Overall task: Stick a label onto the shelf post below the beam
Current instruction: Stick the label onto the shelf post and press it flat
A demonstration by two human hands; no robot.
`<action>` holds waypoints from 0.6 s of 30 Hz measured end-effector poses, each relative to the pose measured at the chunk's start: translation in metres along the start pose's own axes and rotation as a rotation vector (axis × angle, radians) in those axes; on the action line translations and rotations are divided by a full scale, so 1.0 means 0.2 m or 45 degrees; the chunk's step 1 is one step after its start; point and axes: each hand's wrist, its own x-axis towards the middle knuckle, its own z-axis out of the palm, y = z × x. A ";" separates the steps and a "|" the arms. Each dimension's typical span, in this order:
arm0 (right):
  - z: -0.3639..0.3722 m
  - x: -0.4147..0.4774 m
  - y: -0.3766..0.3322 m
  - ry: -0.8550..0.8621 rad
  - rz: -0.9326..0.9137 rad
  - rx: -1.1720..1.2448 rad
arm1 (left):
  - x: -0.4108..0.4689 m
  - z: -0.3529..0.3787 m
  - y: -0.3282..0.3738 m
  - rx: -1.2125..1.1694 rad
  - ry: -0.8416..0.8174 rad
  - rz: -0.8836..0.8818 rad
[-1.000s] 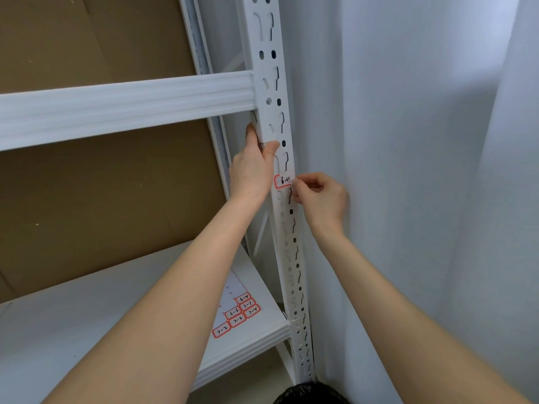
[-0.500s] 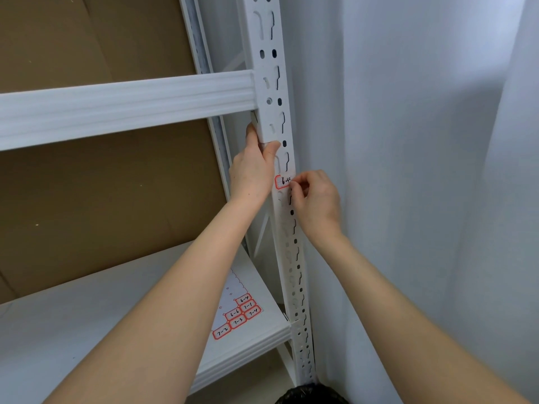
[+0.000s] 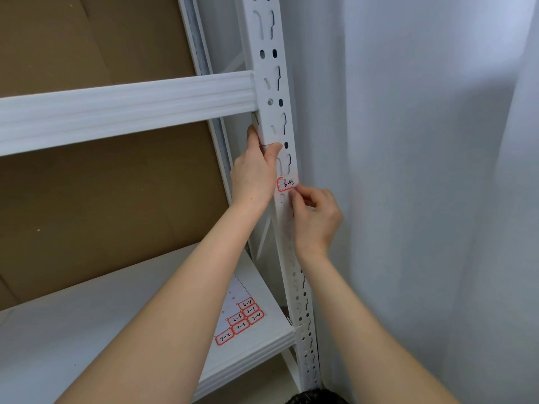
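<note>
- Below the beam (image 3: 125, 112), on the front face of the one near post (image 3: 264, 121), sits the single label (image 3: 286, 184): red-bordered, handwritten, with its long axis across the post, about level.
- One shelf (image 3: 87, 330) lies lower down and carries a label sheet (image 3: 233, 304) with six red-bordered labels left in its corner.
- Two hands are up at the post. The left grip (image 3: 253, 173) is wrapped round the post's left edge, thumb on the front face, just beside the label and slightly above it, and it holds the post.
- The right grip (image 3: 316, 220) is curled, and its thumb and forefinger meet at the label's lower right corner, so it seems to pinch that corner.
- The relation that matters is that the label lies up and to the left of the right grip and touches its fingertips. The right hand is the nearer, and the only one on the label.
- The label's left part looks flat on the metal. Whether the right end is stuck down cannot be told.
- Likely next is pressing that end flat along the label's length, keeping off the slots.
</note>
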 end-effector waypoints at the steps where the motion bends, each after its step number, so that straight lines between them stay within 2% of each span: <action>1: 0.01 -0.01 0.00 0.040 -0.005 0.014 | 0.00 0.00 0.00 0.003 0.002 0.000; 11: 0.08 -0.05 -0.01 0.202 0.076 0.107 | 0.01 0.02 -0.01 0.026 0.027 -0.031; 15: 0.09 -0.06 -0.01 0.164 0.067 0.071 | 0.01 0.02 -0.01 0.020 0.034 -0.017; 18: 0.08 -0.06 -0.02 0.110 0.180 0.123 | 0.01 0.02 -0.01 0.023 0.023 -0.004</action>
